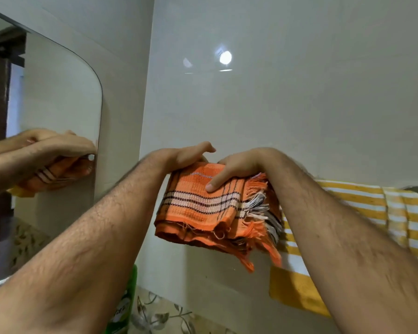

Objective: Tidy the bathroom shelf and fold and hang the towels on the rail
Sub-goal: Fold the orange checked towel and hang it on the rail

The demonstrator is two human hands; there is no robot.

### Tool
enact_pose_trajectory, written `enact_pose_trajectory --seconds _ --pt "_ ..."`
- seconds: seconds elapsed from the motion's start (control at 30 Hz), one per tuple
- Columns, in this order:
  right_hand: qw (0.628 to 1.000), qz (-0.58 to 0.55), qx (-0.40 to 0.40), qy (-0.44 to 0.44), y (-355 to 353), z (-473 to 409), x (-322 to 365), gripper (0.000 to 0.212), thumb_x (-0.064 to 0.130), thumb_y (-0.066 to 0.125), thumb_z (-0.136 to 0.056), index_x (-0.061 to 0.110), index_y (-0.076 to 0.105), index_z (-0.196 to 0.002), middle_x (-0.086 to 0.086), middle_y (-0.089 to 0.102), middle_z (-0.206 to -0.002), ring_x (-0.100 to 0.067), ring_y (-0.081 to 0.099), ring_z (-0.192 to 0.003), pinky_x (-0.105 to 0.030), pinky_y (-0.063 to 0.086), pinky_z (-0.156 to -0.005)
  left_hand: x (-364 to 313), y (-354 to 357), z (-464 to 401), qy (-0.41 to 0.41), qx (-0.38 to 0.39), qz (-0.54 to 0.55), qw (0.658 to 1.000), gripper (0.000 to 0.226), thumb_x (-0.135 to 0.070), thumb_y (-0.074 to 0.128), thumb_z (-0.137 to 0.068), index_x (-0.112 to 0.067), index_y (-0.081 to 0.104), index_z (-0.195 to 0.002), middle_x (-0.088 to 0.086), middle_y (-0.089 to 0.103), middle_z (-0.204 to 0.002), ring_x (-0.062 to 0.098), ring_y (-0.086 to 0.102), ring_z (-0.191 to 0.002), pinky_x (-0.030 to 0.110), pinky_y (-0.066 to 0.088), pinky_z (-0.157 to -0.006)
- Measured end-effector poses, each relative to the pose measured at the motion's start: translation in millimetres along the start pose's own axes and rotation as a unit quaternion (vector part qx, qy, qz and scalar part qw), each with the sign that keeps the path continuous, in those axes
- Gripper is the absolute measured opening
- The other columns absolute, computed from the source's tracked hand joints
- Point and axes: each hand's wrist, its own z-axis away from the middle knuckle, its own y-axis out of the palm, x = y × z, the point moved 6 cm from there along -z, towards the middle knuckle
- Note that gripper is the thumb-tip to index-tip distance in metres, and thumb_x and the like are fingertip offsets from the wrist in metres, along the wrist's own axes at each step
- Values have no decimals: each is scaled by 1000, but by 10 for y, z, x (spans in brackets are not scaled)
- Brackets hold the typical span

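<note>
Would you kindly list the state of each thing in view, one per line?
orange towel: folded, held up by both hands
yellow striped towel: draped, hanging on the right
left hand: gripping the towel's top edge
right hand: gripping the towel, thumb in front
green bottle: upright, partly hidden

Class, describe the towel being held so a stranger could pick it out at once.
Start at the pale tiled wall right of the mirror. In front of it, both hands hold a folded orange towel. Unlike the yellow-and-white striped towel hanging beside it, it has dark check lines and a fringe.
</note>
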Motion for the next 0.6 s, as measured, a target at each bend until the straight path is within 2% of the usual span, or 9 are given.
enact_pose_trajectory --seconds 0.07,0.13,0.23,0.33,0.4,0.43,0.47,0.53,0.6 --pt "998 -34 46 34 32 0 -20 66 51 81 -71 13 63 -121 -12 75 -109 -31 72 -101 -48 49 -104 39 -26 -10 13 11 25 1000 70 -72 32 -80 -18 69 -104 11 74 -104 29 70 -95 45 51 -93" --pt "997 -45 41 42 30 17 -3 49 51 74 -78 11 67 -106 -13 76 -102 -29 72 -92 -43 51 -101 50 -39 -7 43 -10 53 998 63 -68 38 -80 -16 68 -98 10 71 -99 25 68 -88 40 51 -86" --pt "999 -21 10 32 34 -13 23 52 53 77 -74 13 67 -105 -11 76 -99 -27 73 -86 -41 53 -96 13 -90 63 165 -175 -3 971 27 -45 57 -93 -21 67 -84 0 68 -88 15 64 -84 29 50 -78" --pt "1000 3 11 19 71 -82 23 83 51 85 -49 12 67 -119 -12 77 -103 -32 74 -96 -48 54 -98 141 -122 347 259 -414 52 871 17 -37 66 -87 -23 64 -77 -13 64 -74 0 60 -73 16 43 -67" --pt "999 -7 31 24 85 -97 -11 80 44 84 -47 8 68 -116 -15 76 -104 -34 72 -98 -49 54 -98 449 -76 561 233 -569 154 774 27 -36 63 -87 -17 60 -69 -8 62 -66 2 56 -63 19 41 -62" --pt "999 -8 40 27 89 -76 -9 70 42 84 -53 7 70 -111 -15 76 -103 -34 72 -95 -48 53 -98 603 -16 618 190 -598 211 750 37 -40 61 -89 -11 59 -67 -1 63 -64 9 55 -61 24 40 -59" --pt "999 -6 43 31 82 -56 -7 55 40 82 -62 7 71 -106 -15 76 -101 -31 73 -89 -46 54 -98 722 50 599 144 -578 257 761 47 -46 59 -92 -6 58 -66 6 63 -64 14 55 -62 28 40 -58" --pt "998 -7 45 41 65 -49 -17 33 36 73 -81 8 71 -99 -13 76 -94 -25 72 -76 -41 55 -93 811 184 466 92 -463 295 831 60 -59 50 -95 -6 53 -66 6 54 -63 15 50 -60 25 39 -53" --pt "998 -3 48 45 69 -30 -2 29 33 69 -85 8 70 -99 -11 75 -91 -23 71 -72 -37 56 -85 722 227 443 131 -366 298 872 67 -70 38 -88 -8 48 -69 4 42 -64 12 41 -55 19 36 -47"
